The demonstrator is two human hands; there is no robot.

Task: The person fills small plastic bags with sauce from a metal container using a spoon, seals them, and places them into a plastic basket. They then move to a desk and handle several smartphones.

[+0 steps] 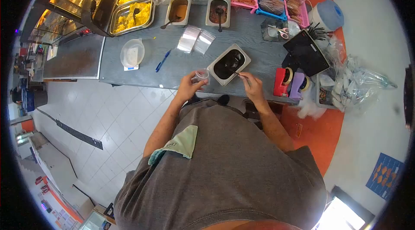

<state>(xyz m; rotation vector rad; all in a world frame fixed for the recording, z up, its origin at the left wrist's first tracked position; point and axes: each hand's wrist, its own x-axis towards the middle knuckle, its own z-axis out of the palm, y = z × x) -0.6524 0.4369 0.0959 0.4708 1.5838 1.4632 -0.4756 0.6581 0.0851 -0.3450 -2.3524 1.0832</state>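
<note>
My left hand (pixel 189 88) is closed around a small clear plastic cup (pixel 202 75), held near the counter's front edge. Just right of it stands a metal container (pixel 223 82) holding a dark, glossy sauce (pixel 229 63). My right hand (pixel 252 86) pinches the handle of a spoon (pixel 236 72) at the container's right side. The spoon's bowl end reaches into the dark sauce and cannot be made out. Beyond the container lie two stacks of clear plastic bags (pixel 196 41).
Two more sauce containers (pixel 178 10) with spoons stand at the back, beside trays of yellow food (pixel 132 16). A blue pen (pixel 163 60) and a plastic tub on a scale (pixel 132 53) lie left. Tape dispensers (pixel 283 82), a dark tablet (pixel 306 52) and scissors (pixel 282 32) are right.
</note>
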